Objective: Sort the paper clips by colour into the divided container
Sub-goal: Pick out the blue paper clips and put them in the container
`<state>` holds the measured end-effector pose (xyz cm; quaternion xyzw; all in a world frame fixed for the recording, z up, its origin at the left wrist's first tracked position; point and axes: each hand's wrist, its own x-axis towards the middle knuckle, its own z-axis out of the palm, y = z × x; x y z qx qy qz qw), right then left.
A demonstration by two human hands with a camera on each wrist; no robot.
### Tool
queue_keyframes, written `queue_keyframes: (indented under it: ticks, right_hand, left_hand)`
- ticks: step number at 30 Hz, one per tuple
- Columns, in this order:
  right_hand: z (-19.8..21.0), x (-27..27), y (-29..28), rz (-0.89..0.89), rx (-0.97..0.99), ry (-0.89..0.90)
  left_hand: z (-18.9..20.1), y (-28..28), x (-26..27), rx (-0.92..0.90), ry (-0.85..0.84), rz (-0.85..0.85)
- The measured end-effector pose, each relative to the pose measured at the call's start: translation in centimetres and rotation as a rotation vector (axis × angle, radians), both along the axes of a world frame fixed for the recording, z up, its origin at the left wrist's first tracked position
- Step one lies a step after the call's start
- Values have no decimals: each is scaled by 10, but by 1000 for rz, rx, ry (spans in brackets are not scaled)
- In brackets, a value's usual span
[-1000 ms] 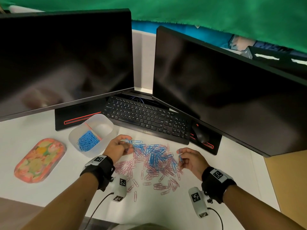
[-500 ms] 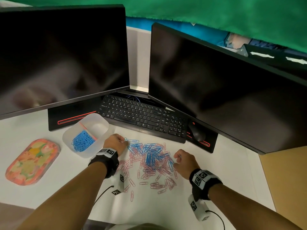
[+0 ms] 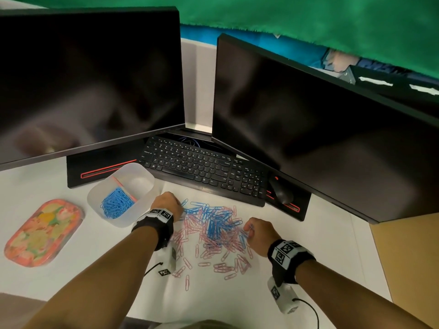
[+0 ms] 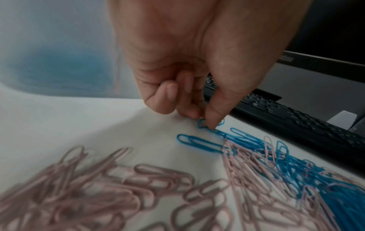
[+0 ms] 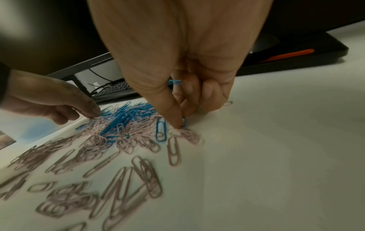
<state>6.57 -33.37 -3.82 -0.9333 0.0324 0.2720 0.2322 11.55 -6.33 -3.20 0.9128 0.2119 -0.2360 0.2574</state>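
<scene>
Hands [image 3: 167, 202] [image 3: 259, 232] apparently pinch blue clips [image 4: 203, 125] at pile [image 3: 213, 229] edges.

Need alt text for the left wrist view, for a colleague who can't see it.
The left hand pinches a blue paper clip lying on the white table, at the edge of a mixed blue and pink pile; a black keyboard lies behind.

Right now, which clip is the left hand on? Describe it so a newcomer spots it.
Start at the black keyboard, then drop to the mixed clip pile's end nearest the divided container. The left hand's grip pinches the blue clip at that end; it lies outermost, on bare white desk.
</scene>
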Motion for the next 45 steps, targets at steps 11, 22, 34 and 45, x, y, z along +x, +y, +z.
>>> queue_keyframes:
  ticks: [11,22,34,45]
  right_hand:
    - [5,0,-10,186,-105,14]
    - [28,9,-24,-111,310,184]
    - [27,7,-7,-679,979,445]
    - [20,-2,-7,-257,377,189]
  left_hand:
    - [2,3,-9,-194,-162,102]
    - [9,-2,-14,-833,-78,455]
    - [3,16,-15,-938,-54,645]
    - [-8,20,-30,-255,-137,80]
